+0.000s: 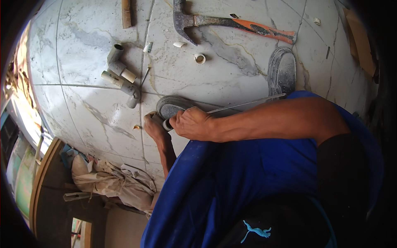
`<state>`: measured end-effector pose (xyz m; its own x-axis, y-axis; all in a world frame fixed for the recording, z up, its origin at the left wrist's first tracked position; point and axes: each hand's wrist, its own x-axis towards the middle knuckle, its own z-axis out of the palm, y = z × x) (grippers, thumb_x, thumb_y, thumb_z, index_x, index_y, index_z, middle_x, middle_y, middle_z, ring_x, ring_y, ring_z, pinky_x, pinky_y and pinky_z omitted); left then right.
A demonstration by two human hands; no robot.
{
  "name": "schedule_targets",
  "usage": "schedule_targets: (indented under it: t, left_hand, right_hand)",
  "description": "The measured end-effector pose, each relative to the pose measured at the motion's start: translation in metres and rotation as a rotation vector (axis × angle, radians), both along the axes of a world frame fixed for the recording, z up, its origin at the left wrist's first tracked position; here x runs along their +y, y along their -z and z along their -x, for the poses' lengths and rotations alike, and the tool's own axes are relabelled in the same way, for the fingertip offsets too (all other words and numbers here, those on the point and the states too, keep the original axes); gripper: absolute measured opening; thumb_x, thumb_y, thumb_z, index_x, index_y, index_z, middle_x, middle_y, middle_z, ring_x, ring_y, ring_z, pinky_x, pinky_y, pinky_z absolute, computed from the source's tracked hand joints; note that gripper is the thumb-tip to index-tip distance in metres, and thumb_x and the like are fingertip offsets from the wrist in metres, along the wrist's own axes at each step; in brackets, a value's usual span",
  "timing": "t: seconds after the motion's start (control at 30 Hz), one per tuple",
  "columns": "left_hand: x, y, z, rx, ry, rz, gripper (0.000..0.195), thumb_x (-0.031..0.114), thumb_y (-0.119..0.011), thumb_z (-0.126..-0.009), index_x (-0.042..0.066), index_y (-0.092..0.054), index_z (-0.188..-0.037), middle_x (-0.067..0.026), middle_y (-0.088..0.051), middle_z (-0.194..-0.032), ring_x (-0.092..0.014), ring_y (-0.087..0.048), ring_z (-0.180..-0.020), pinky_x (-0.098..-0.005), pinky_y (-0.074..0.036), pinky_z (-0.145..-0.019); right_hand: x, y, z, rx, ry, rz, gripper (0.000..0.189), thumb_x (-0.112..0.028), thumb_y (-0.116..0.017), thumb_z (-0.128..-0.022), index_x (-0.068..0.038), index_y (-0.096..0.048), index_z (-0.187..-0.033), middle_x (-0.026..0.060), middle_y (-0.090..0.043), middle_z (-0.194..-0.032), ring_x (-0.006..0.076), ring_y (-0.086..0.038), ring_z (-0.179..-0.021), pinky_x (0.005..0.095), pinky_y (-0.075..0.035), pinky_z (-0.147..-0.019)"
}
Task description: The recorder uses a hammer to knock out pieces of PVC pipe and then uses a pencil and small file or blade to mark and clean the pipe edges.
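My left hand (154,126) grips a grey plastic pipe fitting (158,118), mostly covered by the fingers. A pale pipe end with a dark opening (167,125) points from it toward my right hand (193,124). That hand is closed around a long, thin metal strip, perhaps a saw blade (245,103), which runs out to the right above my forearm. Its working end is hidden by my fingers at the pipe mouth. Just behind both hands lies a dusty sandal (170,109); its mate (283,69) rests farther right.
Marble-look floor tiles (93,62) carry two grey elbow fittings with pipe stubs (117,63) (130,91), a nail-like metal piece (145,76), a short pipe ring (199,58) and a claw hammer (229,22). Crumpled cloth (114,183) lies lower left; cardboard (359,43) stands far right.
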<state>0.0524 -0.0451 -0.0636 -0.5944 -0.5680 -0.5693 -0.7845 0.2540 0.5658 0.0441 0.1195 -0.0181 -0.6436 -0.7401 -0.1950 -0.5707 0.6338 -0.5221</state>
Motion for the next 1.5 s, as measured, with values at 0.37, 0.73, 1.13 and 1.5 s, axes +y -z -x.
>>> schedule_targets:
  t: [0.37, 0.73, 1.13, 1.5]
  left_hand:
    - [0.001, 0.003, -0.003, 0.035, -0.044, 0.011, 0.035, 0.025, -0.040, -0.084, -0.002, -0.061, -0.078, -0.0101, -0.057, -0.071, -0.020, -0.052, -0.060, -0.0331, -0.043, -0.054]
    - [-0.006, -0.023, 0.009, 0.043, -0.504, -0.607, 0.019, 0.023, -0.042, -0.092, 0.009, -0.048, -0.082, -0.0047, -0.051, -0.068, -0.016, -0.049, -0.057, -0.0269, -0.040, -0.047]
    - [0.020, -0.083, 0.034, 0.303, -0.499, -1.054, 0.030, 0.034, -0.042, -0.095, 0.009, -0.044, -0.077, -0.0033, -0.044, -0.068, -0.015, -0.043, -0.058, -0.0270, -0.034, -0.049]
    - [0.024, -0.103, 0.040, 0.556, -0.290, -0.730, 0.036, 0.031, -0.034, -0.098, 0.005, -0.043, -0.075, -0.0068, -0.046, -0.069, -0.016, -0.045, -0.063, -0.0285, -0.039, -0.058]
  right_hand:
    - [0.003, 0.009, 0.045, -0.922, -0.043, 0.062, 0.016, -0.004, -0.057, -0.073, 0.000, -0.069, -0.084, 0.0189, -0.068, -0.082, 0.0334, -0.068, -0.078, 0.0441, -0.053, -0.066]
    - [0.063, 0.007, 0.077, -0.354, 0.344, 0.120, 0.010, -0.005, -0.048, -0.084, 0.004, -0.053, -0.083, 0.0259, -0.062, -0.086, 0.0411, -0.062, -0.074, 0.0463, -0.050, -0.063]
    - [0.047, 0.026, 0.077, 0.102, 0.322, 0.066, 0.013, -0.007, -0.052, -0.083, -0.003, -0.052, -0.096, 0.0127, -0.057, -0.075, 0.0304, -0.063, -0.072, 0.0418, -0.051, -0.061]
    - [0.044, -0.064, 0.052, 0.031, 0.106, 0.747, 0.017, -0.007, -0.061, -0.078, -0.004, -0.060, -0.094, 0.0051, -0.055, -0.071, 0.0183, -0.057, -0.062, 0.0319, -0.046, -0.056]
